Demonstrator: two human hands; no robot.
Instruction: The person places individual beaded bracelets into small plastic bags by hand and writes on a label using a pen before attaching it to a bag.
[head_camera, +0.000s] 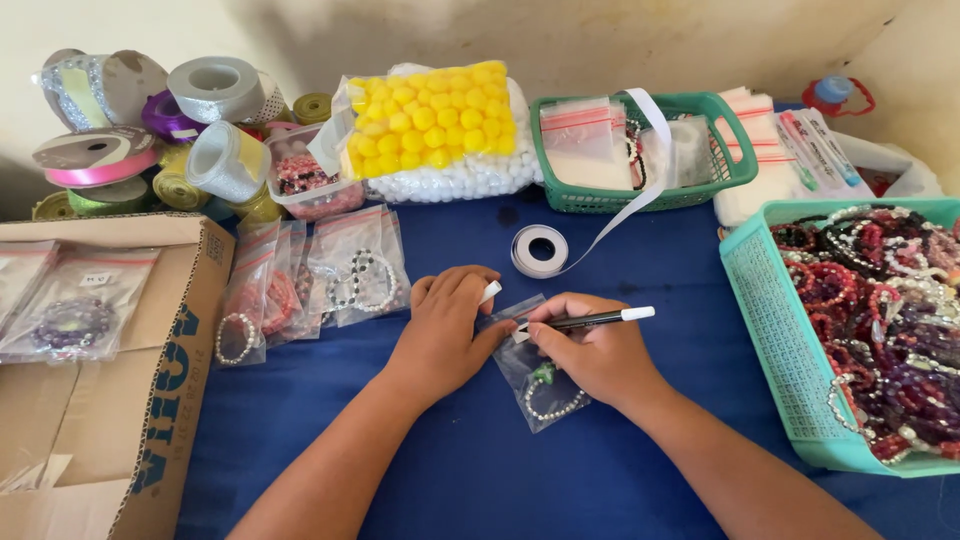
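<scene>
My right hand (592, 350) grips a black pen (600, 319) with a white end, its tip down on the top of a small clear zip bag (540, 385). Inside the bag lies a pearl bracelet with a green bead. My left hand (445, 325) presses on the bag's upper left edge, and a small white cap (489, 292) sticks out between its fingers. Both hands rest on the blue tablecloth (480, 460).
A turquoise basket (775, 340) full of bead bracelets stands at right. A white tape roll (539, 250) lies behind my hands. Bagged bracelets (320, 275), a cardboard box (150, 400), ribbon spools (150, 130), a yellow pom-pom pack (430, 120) and a green basket (640, 150) line the left and back.
</scene>
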